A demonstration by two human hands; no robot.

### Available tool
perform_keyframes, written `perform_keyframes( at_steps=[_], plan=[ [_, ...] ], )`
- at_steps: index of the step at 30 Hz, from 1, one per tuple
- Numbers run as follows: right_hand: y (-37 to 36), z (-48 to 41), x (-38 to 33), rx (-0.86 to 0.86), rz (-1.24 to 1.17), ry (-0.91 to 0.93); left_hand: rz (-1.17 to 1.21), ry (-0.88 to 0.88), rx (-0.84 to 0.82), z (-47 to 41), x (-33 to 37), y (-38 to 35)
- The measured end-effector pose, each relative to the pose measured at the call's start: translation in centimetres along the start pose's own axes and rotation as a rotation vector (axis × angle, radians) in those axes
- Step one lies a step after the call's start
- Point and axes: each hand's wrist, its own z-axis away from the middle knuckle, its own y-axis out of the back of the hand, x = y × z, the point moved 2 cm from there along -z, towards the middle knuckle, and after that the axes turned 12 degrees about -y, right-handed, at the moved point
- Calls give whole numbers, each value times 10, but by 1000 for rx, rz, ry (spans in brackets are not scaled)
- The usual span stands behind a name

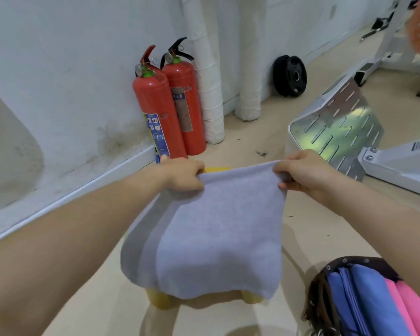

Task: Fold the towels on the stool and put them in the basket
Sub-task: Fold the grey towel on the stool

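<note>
- The yellow plastic stool stands on the pale floor, almost wholly covered; only its far edge and two near legs show.
- A pale grey-lilac terry towel is draped over the stool, its near edge hanging down in front of the legs. Offset bands along its left side show more than one layer.
- The left hand is above the stool's far left corner, with fingers curled and pinching the towel's far left corner.
- The right hand is above the stool's far right corner, with thumb and fingers clamped on the towel's far right corner. The far edge is pulled taut between the two hands.
- A dark brown fabric basket with a small flower print sits on the floor, near and to the right of the stool.
- Inside it lie a folded blue towel and, to its right, a folded pink towel.
- Beyond the stool, against the white wall, stand two red fire extinguishers, touching each other.
- A white wrapped pipe rises just to their right.
- Far right of the stool is a slotted metal plate on a white machine frame.
- A black weight plate leans on the wall farther back.
</note>
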Motion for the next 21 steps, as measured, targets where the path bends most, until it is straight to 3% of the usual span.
perform_keyframes(
  at_steps=[3,5,9,16,18,21],
  plan=[
    [2,-14,2,31,-9,33,80,62,-72,18,-31,-3],
    [-1,-18,-1,49,-41,58,166,68,-3,31,-51,-4],
    [-13,-25,-14,57,-108,127,321,138,320,54,-79,-2],
    [-45,-25,-48,203,-221,435,221,328,956,72,-109,23],
    [-45,-18,-58,262,-232,521,222,323,1062,78,-112,30],
    [-45,-9,-64,204,-213,582,162,279,1134,93,-113,27]
  ],
)
